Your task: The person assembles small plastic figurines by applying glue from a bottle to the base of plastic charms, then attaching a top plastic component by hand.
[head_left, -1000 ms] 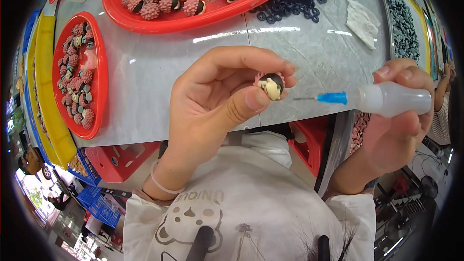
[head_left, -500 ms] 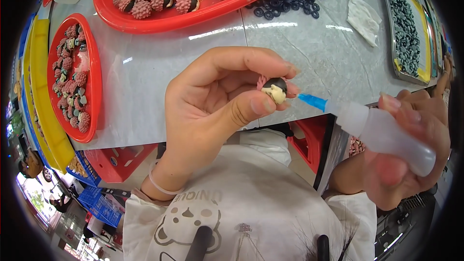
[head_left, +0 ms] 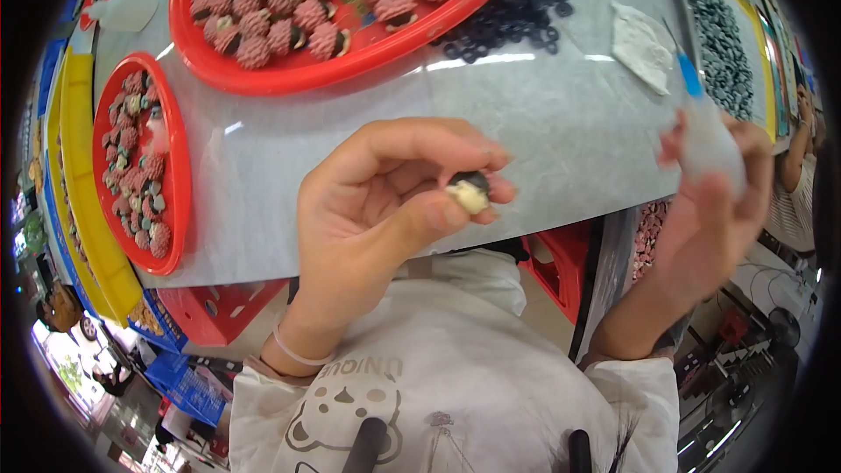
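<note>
In my left hand (head_left: pixel 372 197), thumb and fingers pinch a small figure piece (head_left: pixel 470 196) in cream and black with a trace of pink, held over the table's near edge. My right hand (head_left: pixel 705 219) grips a translucent squeeze bottle (head_left: pixel 714 147) with a blue needle tip (head_left: pixel 689 79). The bottle stands nearly upright, its needle pointing away from me, well apart from the piece. Behind my left hand, a large red tray (head_left: pixel 254 85) bears many pink ridged pieces with dark and cream parts.
At left stands a smaller red tray (head_left: pixel 181 219) of similar pieces, beside a yellow tray (head_left: pixel 83 210). Dark rings (head_left: pixel 526 31) lie heaped by the large tray, near a crumpled white tissue (head_left: pixel 642 51). Grey-green bits fill a tray (head_left: pixel 714 31). Another person (head_left: pixel 793 166) is at far right.
My right hand has drawn the bottle up and away from the piece, turning its needle from the left to point away from me. My left hand still holds the piece, now slightly lower in view.
</note>
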Tool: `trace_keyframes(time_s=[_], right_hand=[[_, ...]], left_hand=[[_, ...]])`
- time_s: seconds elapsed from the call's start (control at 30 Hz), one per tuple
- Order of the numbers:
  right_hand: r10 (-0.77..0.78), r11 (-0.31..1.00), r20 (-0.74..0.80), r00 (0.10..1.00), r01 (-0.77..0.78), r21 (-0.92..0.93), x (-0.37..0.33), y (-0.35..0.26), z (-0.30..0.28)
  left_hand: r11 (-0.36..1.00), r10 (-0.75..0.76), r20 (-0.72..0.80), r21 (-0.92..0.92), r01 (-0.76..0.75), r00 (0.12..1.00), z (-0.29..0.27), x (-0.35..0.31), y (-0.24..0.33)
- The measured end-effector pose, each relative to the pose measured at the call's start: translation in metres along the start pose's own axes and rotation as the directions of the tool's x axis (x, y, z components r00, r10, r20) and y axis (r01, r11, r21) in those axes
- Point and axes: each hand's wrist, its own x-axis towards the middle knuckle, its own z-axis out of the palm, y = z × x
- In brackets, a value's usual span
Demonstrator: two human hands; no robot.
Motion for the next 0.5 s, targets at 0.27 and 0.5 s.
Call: trace_keyframes(time_s=[0.27, 0.5], right_hand=[[-0.095, 0.907, 0.095, 0.991, 0.125, -0.401, 0.012, 0.036, 0.021], [-0.196, 0.698, -0.247, 0.949, -0.043, -0.715, 0.047, 0.023, -0.066]], left_hand=[[0.996, 0.004, -0.007, 0.088, -0.003, 1.000, -0.002, -0.005, -0.004], [0.994, 0.028, -0.044, 0.105, -0.023, 0.999, 0.001, -0.002, -0.004]])
